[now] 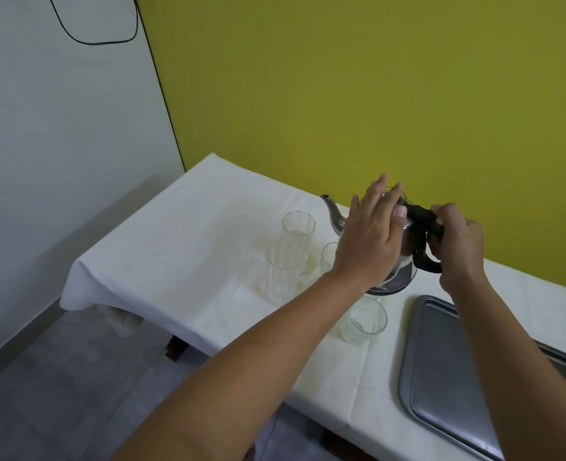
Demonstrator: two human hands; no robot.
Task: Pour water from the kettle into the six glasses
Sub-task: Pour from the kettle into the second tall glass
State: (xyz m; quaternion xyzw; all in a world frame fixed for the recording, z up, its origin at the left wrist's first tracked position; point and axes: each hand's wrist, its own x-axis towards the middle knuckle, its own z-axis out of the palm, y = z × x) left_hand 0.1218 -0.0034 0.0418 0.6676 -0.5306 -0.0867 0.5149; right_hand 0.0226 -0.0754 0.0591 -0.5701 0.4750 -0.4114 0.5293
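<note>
The steel kettle (404, 241) stands toward the far side of the table (181, 261), its thin spout (333, 212) pointing left and up. The right hand (458, 247) has its fingers clamped round the black handle (423, 234) on the kettle's right side. The left hand (369, 234) lies flat over the lid and near side of the kettle, fingers straight and slightly spread, thumb resting by the top of the handle; it grips nothing.

Clear glasses stand around the kettle. Two tall faceted ones are to its left: the farther glass (298, 227) and the nearer glass (285, 267), both seemingly empty. A third glass (328, 257) shows only partly behind the left wrist, so its contents cannot be told. A short glass (363, 324) stands just near of the kettle, also seemingly empty. Other glasses cannot be made out.

On the right of the white-clothed table lies a metal tray (441, 377), bare where visible. Behind the table is a yellow wall (374, 94).
</note>
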